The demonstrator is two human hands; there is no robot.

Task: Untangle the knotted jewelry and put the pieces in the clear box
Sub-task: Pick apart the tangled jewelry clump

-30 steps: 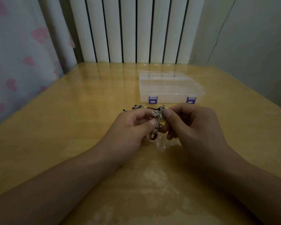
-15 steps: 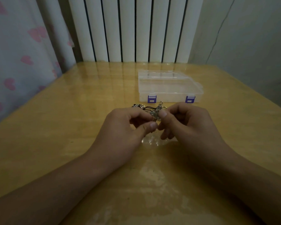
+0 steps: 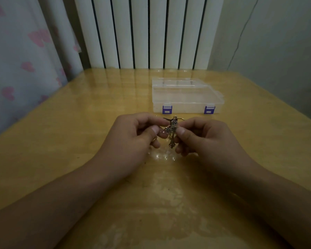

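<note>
A knot of metal jewelry [image 3: 172, 133] with a cross-shaped pendant and dark cords hangs between my two hands, just above the wooden table [image 3: 79, 141]. My left hand [image 3: 133, 139] pinches its left side with thumb and curled fingers. My right hand [image 3: 203, 139] pinches the pendant's right side between thumb and forefinger. Parts of the tangle are hidden behind my fingers. The clear box [image 3: 187, 96], lid down with two purple latches at its front, sits on the table just beyond my hands.
A white ribbed radiator [image 3: 151, 33] stands behind the table's far edge. A curtain with pink hearts [image 3: 16, 60] hangs at the left, and a grey wall [image 3: 276, 42] rises at the right.
Both hands have stayed together over the same spot. The cross pendant, tucked between the fingers half a second ago, now hangs down in plain sight between the thumbs.
</note>
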